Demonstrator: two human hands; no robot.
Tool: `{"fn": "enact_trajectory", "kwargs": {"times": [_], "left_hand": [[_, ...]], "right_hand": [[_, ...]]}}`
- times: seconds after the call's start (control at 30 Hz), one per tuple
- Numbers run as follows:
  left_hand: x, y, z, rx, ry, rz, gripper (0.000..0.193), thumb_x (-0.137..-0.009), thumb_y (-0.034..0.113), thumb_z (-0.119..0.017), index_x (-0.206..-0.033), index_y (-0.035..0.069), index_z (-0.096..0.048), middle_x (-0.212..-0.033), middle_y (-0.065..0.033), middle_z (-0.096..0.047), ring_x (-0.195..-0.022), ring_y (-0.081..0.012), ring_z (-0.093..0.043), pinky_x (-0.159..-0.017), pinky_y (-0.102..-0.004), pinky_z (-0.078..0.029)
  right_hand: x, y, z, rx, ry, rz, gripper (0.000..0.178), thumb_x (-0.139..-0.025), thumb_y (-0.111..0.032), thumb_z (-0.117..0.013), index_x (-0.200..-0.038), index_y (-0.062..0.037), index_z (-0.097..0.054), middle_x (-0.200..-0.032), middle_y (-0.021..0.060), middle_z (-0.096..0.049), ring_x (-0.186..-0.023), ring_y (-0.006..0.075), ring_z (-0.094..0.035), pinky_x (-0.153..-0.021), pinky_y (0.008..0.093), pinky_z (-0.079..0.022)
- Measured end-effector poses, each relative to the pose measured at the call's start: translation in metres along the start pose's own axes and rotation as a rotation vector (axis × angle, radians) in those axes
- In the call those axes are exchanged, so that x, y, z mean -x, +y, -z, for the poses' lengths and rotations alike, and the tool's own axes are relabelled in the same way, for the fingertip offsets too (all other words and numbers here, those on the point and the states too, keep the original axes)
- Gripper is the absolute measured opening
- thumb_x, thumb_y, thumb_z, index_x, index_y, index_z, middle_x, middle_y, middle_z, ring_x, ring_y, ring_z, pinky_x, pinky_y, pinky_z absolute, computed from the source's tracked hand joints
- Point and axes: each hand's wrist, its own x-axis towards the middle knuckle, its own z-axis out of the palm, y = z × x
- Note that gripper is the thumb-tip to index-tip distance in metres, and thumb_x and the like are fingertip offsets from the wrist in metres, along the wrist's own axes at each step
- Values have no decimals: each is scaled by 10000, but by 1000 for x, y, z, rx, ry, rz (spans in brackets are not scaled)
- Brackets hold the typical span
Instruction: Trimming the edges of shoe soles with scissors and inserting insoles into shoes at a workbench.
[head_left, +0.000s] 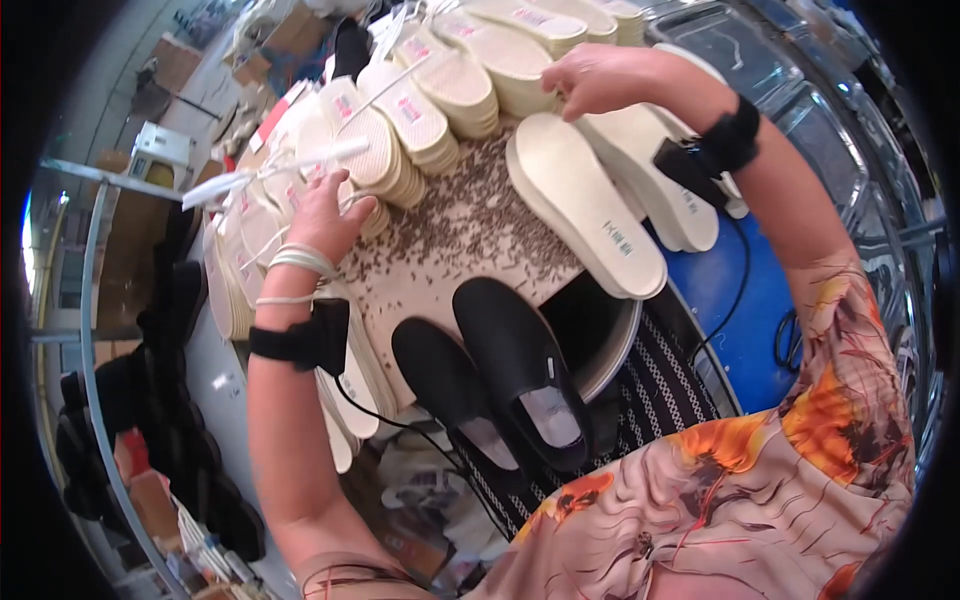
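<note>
My left hand (330, 215) reaches over the left stacks of cream insoles (360, 145), thumb apart from the fingers, gripping nothing visible. White cord (303, 258) is looped round that wrist. A long white strip (275, 175) crosses just beyond its fingers. At the upper right my right hand (612, 82) hangs beside another insole stack (505, 65), its fingers curled toward the thumb; what they hold, if anything, is hidden. Below it lies a large cream insole (580, 205) with dark print at the heel. Two black slip-on shoes (510, 335) rest side by side before me.
Small brown bits (480, 215) are strewn over the pale board (385, 300) between the stacks. A blue surface (745, 320) with a black cable lies to the right. Metal frame rails (95, 300) stand at the left. A round dark container (615, 340) sits beside the shoes.
</note>
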Motion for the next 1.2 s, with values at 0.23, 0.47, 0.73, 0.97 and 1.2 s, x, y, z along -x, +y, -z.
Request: {"fn": "enact_trajectory", "kwargs": {"times": [0.23,0.47,0.73,0.97,1.2], "left_hand": [[163,36,48,307,-149,148,311,-777,161,-634,-1033,3,-557,-788,-126,-622,-624,-238,-592,-612,-306,-474],[247,95,58,695,-757,144,378,-777,120,-633,-1107,-18,-512,-909,-160,-602,-799,-223,-620,-685,-291,-497],[213,109,70,232,-442,83,443,-748,218,-651,-1098,-2,-491,-789,-180,-608,-751,-323,-598,-634,-383,-476],[292,203,-11,250,-596,195,669,-723,365,-658,-1235,52,-364,-993,-190,-544,-909,-348,-558,-722,-438,-471],[283,184,-4,360,87,121,335,-746,331,-652,-664,38,-510,-600,-145,-540,-570,-306,-567,-491,-379,-442]], "right_hand": [[36,-62,-27,-111,-66,85,419,-704,-170,-648,-1083,-26,-541,-914,159,-599,-851,296,-582,-759,360,-462],[82,-81,-47,-258,-304,128,399,-750,-223,-612,-1095,-41,-531,-929,142,-606,-830,283,-581,-737,356,-456],[142,-22,-28,-168,-44,-243,388,-697,-163,-610,-1051,-14,-549,-923,189,-602,-840,300,-586,-743,363,-464],[154,-69,-67,-419,-169,30,390,-659,-175,-650,-1004,-12,-566,-870,169,-611,-807,313,-586,-722,353,-473],[165,-104,-64,-422,-27,117,394,-658,-166,-646,-1007,-4,-566,-849,167,-608,-803,308,-587,-714,357,-475]]}}
